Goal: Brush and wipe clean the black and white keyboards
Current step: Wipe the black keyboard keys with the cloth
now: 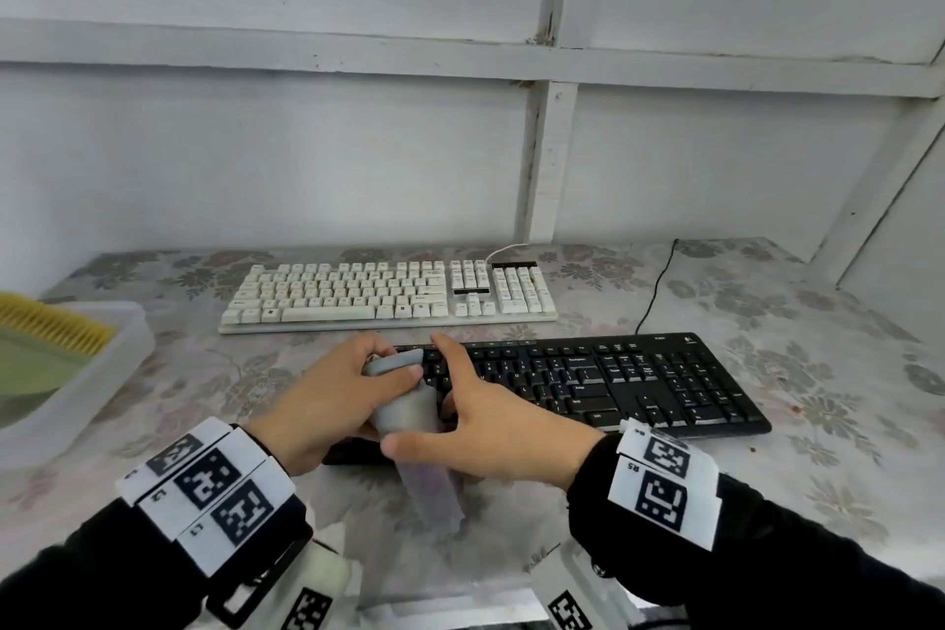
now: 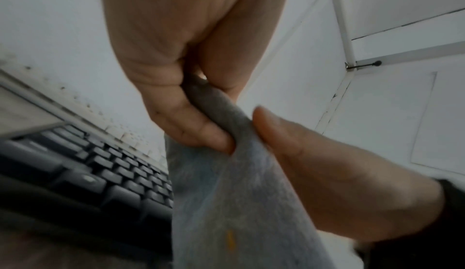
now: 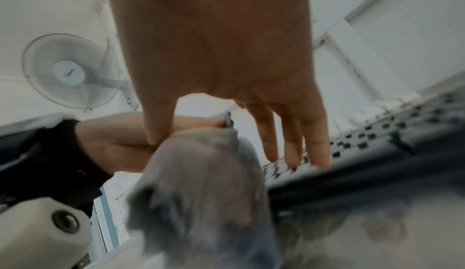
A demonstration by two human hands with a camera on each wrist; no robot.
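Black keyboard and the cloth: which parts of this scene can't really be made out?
- Black keyboard: head view, left end hidden behind both hands and the grey cloth.
- Right hand: right wrist view, motion blur smears its fingertips.
- Yellow brush: head view, cut off by the left edge.

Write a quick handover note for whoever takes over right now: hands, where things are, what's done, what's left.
Left hand: grips the grey cloth at its top.
Right hand: fingers straight, touching the cloth.
Both are over the left end of the black keyboard; white keyboard lies behind it. Yellow brush sits in the tray, far left.
Done: cannot tell.
Left: wiping, apparently starting with the black keyboard.
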